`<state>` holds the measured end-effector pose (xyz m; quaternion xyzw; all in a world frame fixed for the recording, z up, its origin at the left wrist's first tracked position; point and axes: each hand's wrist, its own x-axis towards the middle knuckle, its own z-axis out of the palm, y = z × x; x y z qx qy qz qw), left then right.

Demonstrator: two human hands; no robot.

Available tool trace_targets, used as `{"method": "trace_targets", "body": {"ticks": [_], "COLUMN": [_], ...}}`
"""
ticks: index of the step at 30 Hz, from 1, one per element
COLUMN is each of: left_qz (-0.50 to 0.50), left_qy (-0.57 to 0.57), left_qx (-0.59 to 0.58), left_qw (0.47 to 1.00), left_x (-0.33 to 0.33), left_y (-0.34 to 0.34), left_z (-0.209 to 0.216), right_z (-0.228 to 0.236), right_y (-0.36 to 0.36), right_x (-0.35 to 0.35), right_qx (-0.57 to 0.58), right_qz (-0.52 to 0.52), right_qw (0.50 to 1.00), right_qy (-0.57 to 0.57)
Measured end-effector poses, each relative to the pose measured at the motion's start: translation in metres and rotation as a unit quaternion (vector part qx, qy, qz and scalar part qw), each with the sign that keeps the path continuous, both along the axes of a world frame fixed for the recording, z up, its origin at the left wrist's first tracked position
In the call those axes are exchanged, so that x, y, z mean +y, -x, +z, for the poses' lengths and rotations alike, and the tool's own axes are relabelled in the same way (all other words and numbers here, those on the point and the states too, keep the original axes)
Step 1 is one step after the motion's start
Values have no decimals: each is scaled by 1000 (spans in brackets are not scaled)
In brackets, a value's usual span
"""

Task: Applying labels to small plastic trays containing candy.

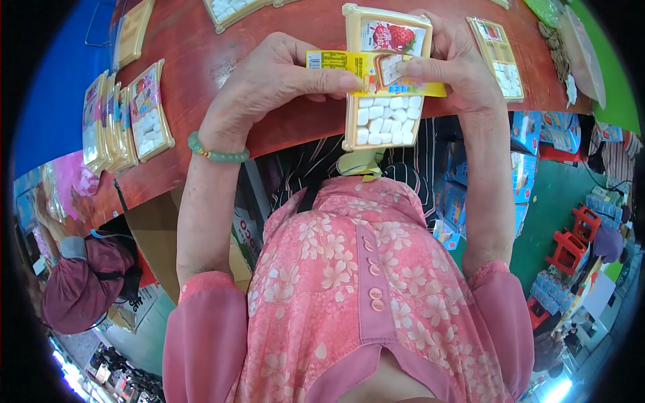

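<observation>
Near the top centre of the frame, a cream tray [352, 33] of white marshmallow-like pieces [385, 121] is held above the table edge, and the step in hand looks like fitting a yellow paper band [368, 86] across its middle. Left of it, the left hand [275, 80] pinches the band's end between thumb and curled fingers, while the right hand [467, 70] grips the tray's right side, thumb pressed on the band and fingers partly hidden behind. Probably the next move calls for drawing the loose left end snugly around the tray without tilting it.
</observation>
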<state>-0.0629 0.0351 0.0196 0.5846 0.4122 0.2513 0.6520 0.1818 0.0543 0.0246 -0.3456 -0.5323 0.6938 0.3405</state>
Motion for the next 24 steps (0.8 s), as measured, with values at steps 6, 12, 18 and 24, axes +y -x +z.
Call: {"method": "trace_targets", "body": {"ticks": [6, 12, 18, 24], "left_qz": [68, 124, 160, 144], "left_qy": [35, 85, 122, 123], "left_qx": [-117, -222, -265, -258], "left_qw": [990, 963, 943, 947], "left_x": [-18, -35, -39, -37], "left_y": [-17, -42, -49, -49], "left_z": [-9, -7, -5, -5], "right_z": [-3, -2, 1, -6], "right_y": [-7, -13, -16, -18], "right_x": [-9, -11, -16, -14], "right_qx": [-24, 51, 100, 122], "right_qz": [-25, -7, -21, -13], "right_qw": [998, 998, 994, 992], "right_qy": [-57, -36, -31, -37]}}
